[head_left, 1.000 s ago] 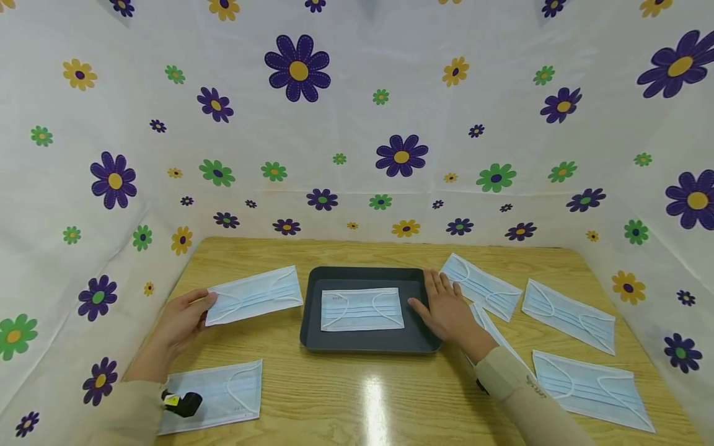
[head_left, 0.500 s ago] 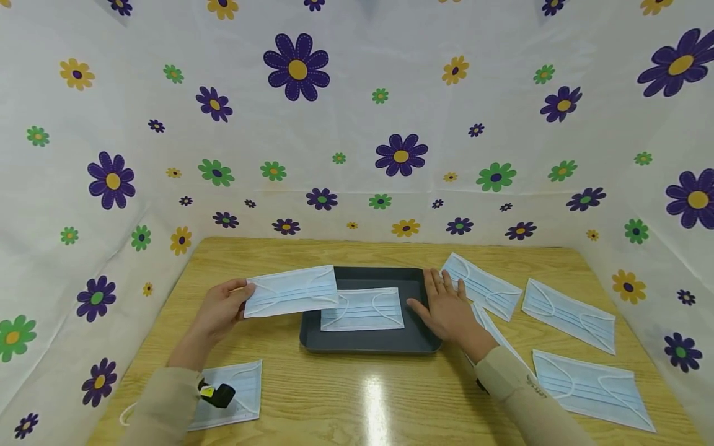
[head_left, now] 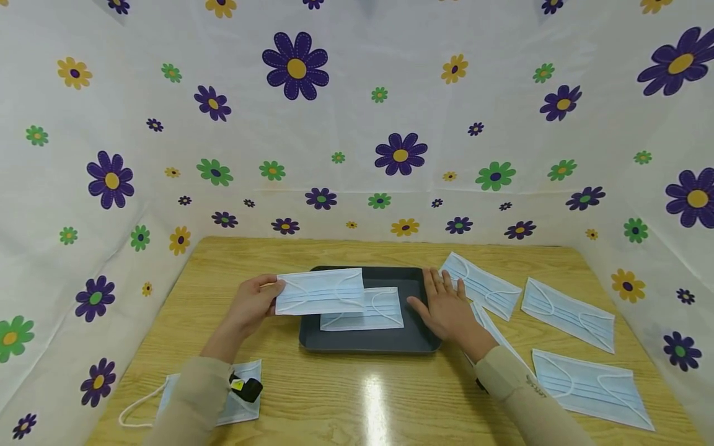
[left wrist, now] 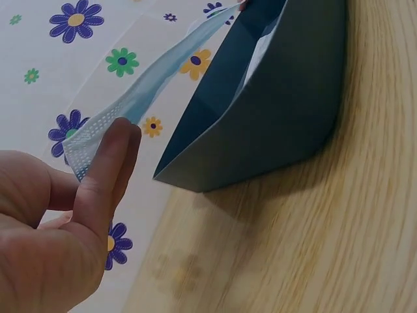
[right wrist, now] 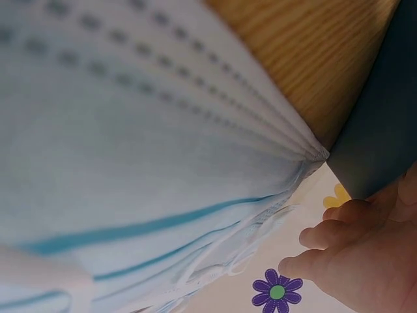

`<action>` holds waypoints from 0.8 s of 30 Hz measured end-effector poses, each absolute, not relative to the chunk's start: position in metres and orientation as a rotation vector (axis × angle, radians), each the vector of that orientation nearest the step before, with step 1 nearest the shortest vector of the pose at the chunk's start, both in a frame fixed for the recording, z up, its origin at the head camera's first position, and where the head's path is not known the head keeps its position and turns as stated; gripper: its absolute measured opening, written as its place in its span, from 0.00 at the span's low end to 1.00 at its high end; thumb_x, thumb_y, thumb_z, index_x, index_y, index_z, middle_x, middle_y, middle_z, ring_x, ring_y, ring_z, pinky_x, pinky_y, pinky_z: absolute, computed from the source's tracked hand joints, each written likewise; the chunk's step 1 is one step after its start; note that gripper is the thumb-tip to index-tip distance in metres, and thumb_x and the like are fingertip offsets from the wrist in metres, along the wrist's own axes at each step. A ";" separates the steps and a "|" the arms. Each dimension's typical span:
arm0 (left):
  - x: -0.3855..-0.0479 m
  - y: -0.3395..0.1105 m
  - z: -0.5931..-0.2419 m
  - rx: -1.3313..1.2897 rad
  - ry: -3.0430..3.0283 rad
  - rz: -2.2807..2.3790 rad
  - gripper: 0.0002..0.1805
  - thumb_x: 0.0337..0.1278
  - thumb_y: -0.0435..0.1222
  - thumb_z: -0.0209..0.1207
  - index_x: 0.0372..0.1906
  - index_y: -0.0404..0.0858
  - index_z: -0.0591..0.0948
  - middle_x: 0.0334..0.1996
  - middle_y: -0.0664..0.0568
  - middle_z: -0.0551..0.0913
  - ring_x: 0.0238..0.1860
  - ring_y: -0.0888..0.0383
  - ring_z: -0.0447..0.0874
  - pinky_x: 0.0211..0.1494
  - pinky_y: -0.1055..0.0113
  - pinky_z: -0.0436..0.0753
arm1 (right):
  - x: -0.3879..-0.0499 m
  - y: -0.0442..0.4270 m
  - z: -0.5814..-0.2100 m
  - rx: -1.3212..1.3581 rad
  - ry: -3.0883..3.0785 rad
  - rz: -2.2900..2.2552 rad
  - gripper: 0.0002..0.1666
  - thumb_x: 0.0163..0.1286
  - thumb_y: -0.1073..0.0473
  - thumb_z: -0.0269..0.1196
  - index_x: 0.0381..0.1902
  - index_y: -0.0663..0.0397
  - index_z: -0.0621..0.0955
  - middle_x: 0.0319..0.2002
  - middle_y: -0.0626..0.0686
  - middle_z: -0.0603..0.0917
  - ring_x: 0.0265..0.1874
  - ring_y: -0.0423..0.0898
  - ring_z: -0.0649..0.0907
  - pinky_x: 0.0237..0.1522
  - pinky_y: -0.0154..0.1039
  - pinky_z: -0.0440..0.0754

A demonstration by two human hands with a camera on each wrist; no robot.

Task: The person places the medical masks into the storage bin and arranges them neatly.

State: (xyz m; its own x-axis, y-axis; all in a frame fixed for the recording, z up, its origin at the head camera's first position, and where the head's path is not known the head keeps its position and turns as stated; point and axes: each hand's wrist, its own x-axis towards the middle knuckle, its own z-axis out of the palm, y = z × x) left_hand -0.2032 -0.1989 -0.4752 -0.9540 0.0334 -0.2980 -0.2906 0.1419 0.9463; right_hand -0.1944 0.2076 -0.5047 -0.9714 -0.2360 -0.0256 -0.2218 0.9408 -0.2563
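My left hand [head_left: 252, 306] pinches a light blue face mask [head_left: 318, 293] by its left end, above the left part of a dark grey tray [head_left: 368, 344]. Seen from the left wrist, thumb and fingers grip the mask's edge [left wrist: 98, 140], clear of the tray wall [left wrist: 280, 98]. A second mask [head_left: 386, 308] lies flat inside the tray, partly covered from view by the held one. On the tray's right rim rests my right hand [head_left: 450, 314], fingers straight and holding nothing. In the right wrist view that hand [right wrist: 371, 251] touches the tray wall [right wrist: 384, 111].
Masks lie on the wooden table [head_left: 357, 396] to the right: one at the back [head_left: 482, 286], one farther right [head_left: 569, 316], one nearer [head_left: 594, 390], one partly under the right forearm [head_left: 499, 334]. Another mask [head_left: 248, 384] lies front left beneath the left sleeve. Flowered cloth [head_left: 357, 124] surrounds the table.
The left hand has carried its mask rightward from beside the tray to above it, covering part of the mask inside from view. The right hand stays on the rim.
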 end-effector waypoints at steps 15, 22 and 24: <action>-0.210 -0.153 -0.487 -0.206 2.175 1.887 0.16 0.81 0.33 0.54 0.61 0.25 0.77 0.33 0.50 0.86 0.24 0.64 0.78 0.27 0.73 0.76 | -0.194 0.209 -0.505 -0.352 3.038 -0.402 0.51 0.84 0.34 0.47 0.84 0.67 0.49 0.83 0.69 0.54 0.82 0.72 0.53 0.78 0.77 0.46; -0.211 -0.134 -0.490 -0.218 2.199 1.868 0.17 0.79 0.33 0.55 0.61 0.26 0.78 0.35 0.47 0.87 0.26 0.64 0.80 0.28 0.73 0.80 | -0.194 0.209 -0.504 -0.347 3.028 -0.400 0.51 0.84 0.34 0.46 0.84 0.67 0.49 0.83 0.69 0.53 0.83 0.72 0.53 0.78 0.76 0.45; -0.210 -0.130 -0.490 -0.217 2.202 1.864 0.18 0.79 0.33 0.56 0.63 0.25 0.77 0.39 0.44 0.87 0.27 0.63 0.81 0.29 0.73 0.82 | -0.194 0.209 -0.504 -0.352 3.027 -0.394 0.51 0.84 0.34 0.46 0.84 0.67 0.49 0.83 0.69 0.54 0.83 0.71 0.53 0.78 0.76 0.45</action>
